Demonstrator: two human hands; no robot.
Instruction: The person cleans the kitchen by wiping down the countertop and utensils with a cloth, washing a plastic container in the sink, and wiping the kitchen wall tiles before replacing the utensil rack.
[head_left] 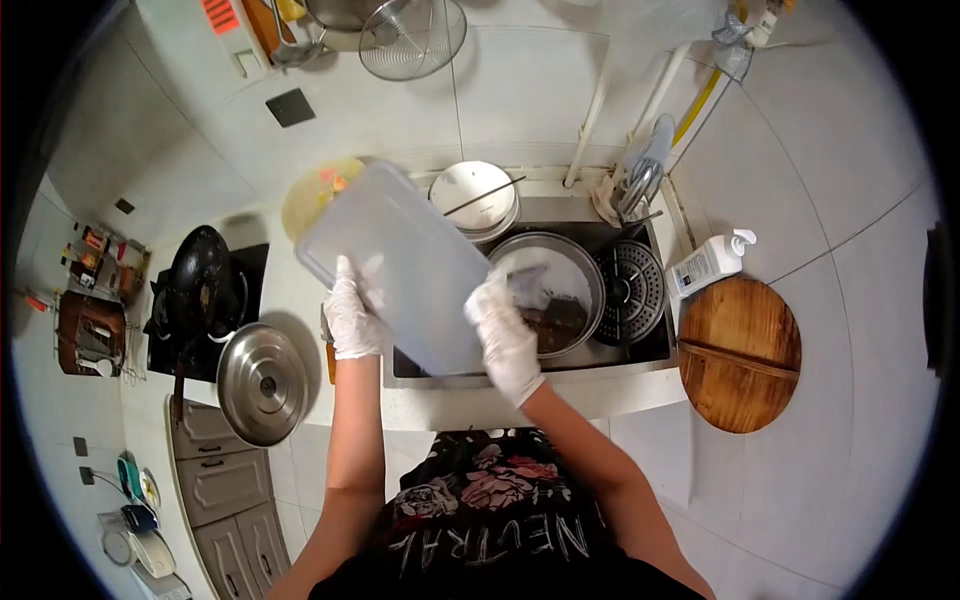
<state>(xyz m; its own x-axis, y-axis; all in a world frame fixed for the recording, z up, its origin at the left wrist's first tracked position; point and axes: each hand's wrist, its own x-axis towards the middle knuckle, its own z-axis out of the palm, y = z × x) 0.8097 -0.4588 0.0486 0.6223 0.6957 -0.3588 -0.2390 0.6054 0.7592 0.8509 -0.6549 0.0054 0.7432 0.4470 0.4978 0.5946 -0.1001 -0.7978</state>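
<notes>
A translucent, rounded rectangular plastic piece (405,265), a lid or shallow container, is tilted over the counter and the sink's left part. My left hand (353,315), in a white glove, grips its lower left edge, the fingers partly seen through the plastic. At its right edge is my gloved right hand (503,335), slightly blurred, with the fingers bent; what they hold is hidden. Just right of that hand, a large metal basin (590,325) stands in the sink with whitish and dark contents. Behind the plastic are stacked white bowls (470,190) with a chopstick across them.
A black wok (200,280) stands on the stove at left, near a round steel lid (262,385). At right are a white pump bottle (708,264) and a round wooden board (740,385). The faucet (640,185) rises behind the sink beside a drain basket (632,290).
</notes>
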